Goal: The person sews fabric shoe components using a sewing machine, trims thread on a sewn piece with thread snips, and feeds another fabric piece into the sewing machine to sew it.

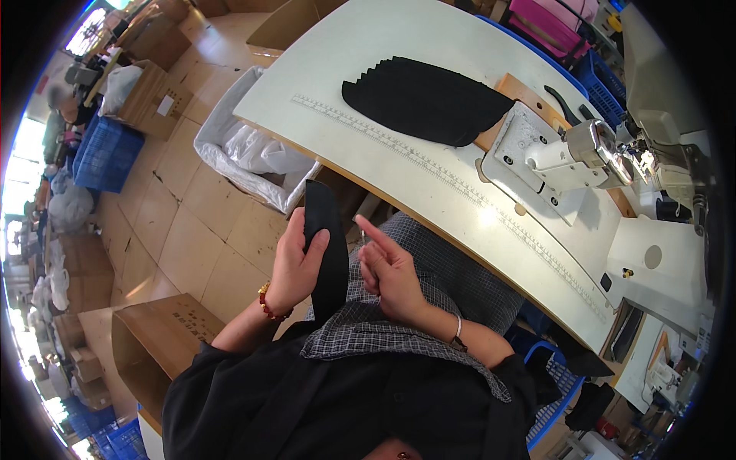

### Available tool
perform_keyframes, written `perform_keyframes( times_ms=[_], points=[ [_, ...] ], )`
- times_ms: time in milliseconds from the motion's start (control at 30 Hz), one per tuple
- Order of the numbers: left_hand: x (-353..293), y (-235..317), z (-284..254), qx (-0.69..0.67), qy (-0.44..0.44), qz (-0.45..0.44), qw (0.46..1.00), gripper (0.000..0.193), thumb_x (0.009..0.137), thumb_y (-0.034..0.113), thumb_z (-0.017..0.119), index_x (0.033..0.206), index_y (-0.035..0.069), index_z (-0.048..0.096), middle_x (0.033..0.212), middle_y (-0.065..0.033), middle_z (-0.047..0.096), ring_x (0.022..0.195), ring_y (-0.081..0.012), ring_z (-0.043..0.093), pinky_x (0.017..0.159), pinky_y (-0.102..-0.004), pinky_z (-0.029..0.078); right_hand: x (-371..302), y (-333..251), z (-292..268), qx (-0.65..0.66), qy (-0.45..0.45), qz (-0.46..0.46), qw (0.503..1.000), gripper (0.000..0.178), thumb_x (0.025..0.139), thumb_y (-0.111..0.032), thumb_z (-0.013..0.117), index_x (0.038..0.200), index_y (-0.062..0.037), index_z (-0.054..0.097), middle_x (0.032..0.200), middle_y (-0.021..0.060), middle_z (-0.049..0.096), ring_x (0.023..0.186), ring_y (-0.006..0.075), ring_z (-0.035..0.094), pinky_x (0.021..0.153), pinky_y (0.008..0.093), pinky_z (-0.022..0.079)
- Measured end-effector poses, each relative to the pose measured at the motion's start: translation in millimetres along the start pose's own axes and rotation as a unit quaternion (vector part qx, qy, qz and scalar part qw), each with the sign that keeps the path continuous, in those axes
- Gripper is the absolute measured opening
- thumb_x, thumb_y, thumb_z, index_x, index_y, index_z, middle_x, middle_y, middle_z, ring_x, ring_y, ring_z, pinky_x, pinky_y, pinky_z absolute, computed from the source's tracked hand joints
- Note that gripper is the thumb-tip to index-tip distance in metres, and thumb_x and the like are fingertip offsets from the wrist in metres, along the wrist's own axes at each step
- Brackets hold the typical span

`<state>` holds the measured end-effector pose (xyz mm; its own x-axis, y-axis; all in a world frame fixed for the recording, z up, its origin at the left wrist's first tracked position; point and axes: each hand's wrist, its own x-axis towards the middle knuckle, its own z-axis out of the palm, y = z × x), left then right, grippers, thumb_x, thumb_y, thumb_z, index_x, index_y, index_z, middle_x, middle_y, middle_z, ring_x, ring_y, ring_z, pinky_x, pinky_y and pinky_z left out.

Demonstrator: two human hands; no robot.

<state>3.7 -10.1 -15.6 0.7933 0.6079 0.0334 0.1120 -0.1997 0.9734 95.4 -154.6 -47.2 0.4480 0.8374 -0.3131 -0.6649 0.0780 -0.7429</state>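
My left hand (294,264) grips a long, curved black fabric piece (331,264), thumb on its face, holding it upright above my lap. Just to the right of it, my right hand (396,282) has the index finger stretched toward the piece, while the other fingers curl in. A small shiny bit shows at those curled fingers, too small to name. On the white table (307,73) lies a fanned stack of similar black pieces (425,100), next to the sewing machine (590,153). A checked cloth (383,341) covers my lap.
A printed ruler strip (406,149) runs along the table's near edge. Black-handled snips (563,106) lie behind the machine. Left of the table stands a bin lined with white plastic (218,142). An open carton (153,337) is at my left, a blue basket (556,376) at my right.
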Motion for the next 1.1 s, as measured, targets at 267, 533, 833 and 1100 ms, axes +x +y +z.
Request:
perform_keyframes(
  times_ms=[267, 533, 833, 1100],
  points=[
    [3.8, -1.7, 1.1, -0.008, 0.016, 0.019, 1.000, 0.022, 0.094, 0.005, 0.053, 0.114, -0.004, 0.048, 0.095, -0.0098, 0.058, 0.084, -0.0112, 0.053, 0.073, -0.0263, 0.046, -2.8, -2.9, 5.3, -0.089, -0.070, -0.054, 0.992, 0.050, 0.095, -0.002, 0.052, 0.142, -0.0155, 0.040, 0.072, -0.0036, 0.045, 0.053, 0.0007, 0.040, 0.045, 0.0167, 0.033],
    [2.8, 0.1, 4.6, -0.016, 0.016, 0.016, 1.000, 0.022, 0.094, 0.005, 0.052, 0.114, -0.002, 0.048, 0.095, -0.0093, 0.057, 0.086, -0.0118, 0.053, 0.075, -0.0268, 0.046, -1.3, 2.4, 5.5, -0.115, -0.039, -0.077, 0.990, 0.045, 0.096, -0.003, 0.051, 0.139, -0.0099, 0.043, 0.074, -0.0031, 0.046, 0.051, 0.0015, 0.041, 0.044, 0.0167, 0.034],
    [2.0, -0.7, 3.5, 0.002, 0.002, 0.017, 1.000, 0.023, 0.093, 0.005, 0.053, 0.114, -0.003, 0.048, 0.095, -0.0102, 0.058, 0.085, -0.0124, 0.054, 0.075, -0.0274, 0.046, 0.1, -9.3, 2.4, -0.063, 0.017, -0.055, 0.996, 0.047, 0.096, -0.004, 0.052, 0.141, -0.0109, 0.042, 0.073, -0.0036, 0.044, 0.052, 0.0014, 0.041, 0.043, 0.0163, 0.034],
    [1.5, 3.6, 6.1, 0.003, -0.014, 0.005, 1.000, 0.024, 0.093, 0.005, 0.053, 0.115, -0.003, 0.047, 0.090, -0.0087, 0.059, 0.078, -0.0096, 0.056, 0.067, -0.0259, 0.047, 1.2, -4.0, 7.5, -0.101, -0.027, -0.079, 0.991, 0.048, 0.095, -0.001, 0.052, 0.140, -0.0138, 0.044, 0.074, -0.0056, 0.044, 0.056, 0.0001, 0.037, 0.048, 0.0165, 0.032]
  ],
)
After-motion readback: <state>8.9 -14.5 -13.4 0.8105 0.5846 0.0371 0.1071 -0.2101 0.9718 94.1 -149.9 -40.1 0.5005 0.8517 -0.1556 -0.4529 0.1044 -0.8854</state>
